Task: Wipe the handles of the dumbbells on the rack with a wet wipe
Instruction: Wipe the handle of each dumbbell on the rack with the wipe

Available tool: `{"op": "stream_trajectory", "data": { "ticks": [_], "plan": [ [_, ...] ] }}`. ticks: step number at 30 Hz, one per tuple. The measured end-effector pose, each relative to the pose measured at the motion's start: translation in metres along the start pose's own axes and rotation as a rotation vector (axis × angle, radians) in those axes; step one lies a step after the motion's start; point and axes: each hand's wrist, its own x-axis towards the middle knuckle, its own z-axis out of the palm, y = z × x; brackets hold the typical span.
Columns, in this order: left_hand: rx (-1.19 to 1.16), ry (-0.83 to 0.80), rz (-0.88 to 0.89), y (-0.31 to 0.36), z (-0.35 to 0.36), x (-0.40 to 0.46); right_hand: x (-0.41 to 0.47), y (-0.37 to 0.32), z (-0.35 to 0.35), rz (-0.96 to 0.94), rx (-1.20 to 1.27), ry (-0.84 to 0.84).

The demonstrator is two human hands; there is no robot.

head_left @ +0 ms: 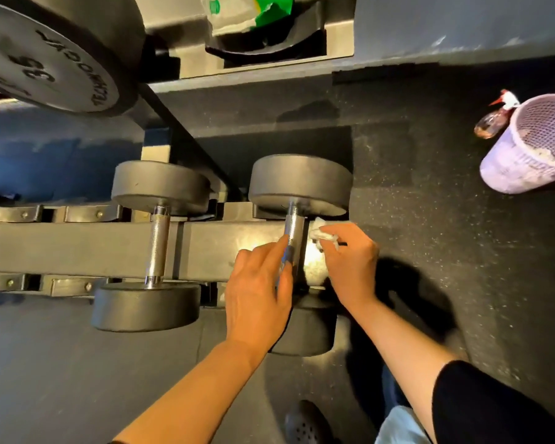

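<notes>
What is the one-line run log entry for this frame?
right hand: grips wet wipe beside right dumbbell handle | left hand: fingers touch handle | left dumbbell: untouched

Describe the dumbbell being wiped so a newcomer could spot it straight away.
Find the rack's long grey rail; two dumbbells lie across it. It is the right dumbbell, by the open floor. Unlike its neighbour, both hands are at its handle, the right hand holding a white wipe.
</notes>
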Motion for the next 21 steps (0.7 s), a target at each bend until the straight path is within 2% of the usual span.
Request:
{"op": "stream_trajectory", "data": {
  "ticks": [4, 9, 14, 21],
  "plan": [
    [0.117, -0.113, 0.062, -0.004, 0.0, 0.002, 0.001, 0.007, 0.018, -0.088, 0.051, 0.035],
    [0.099, -0.165, 0.08, -0.012, -0.002, 0.004, 0.01, 0.016, 0.027, -0.054, 0.141, 0.08],
    [0.009, 0.034, -0.13, -0.011, 0.0, -0.001, 0.006, 0.011, 0.024, 0.102, 0.244, -0.042],
    [-0.007, 0.068, -0.222, -0.008, 0.001, -0.002, -0.015, 0.0, -0.003, 0.231, 0.209, -0.339]
  ]
}}
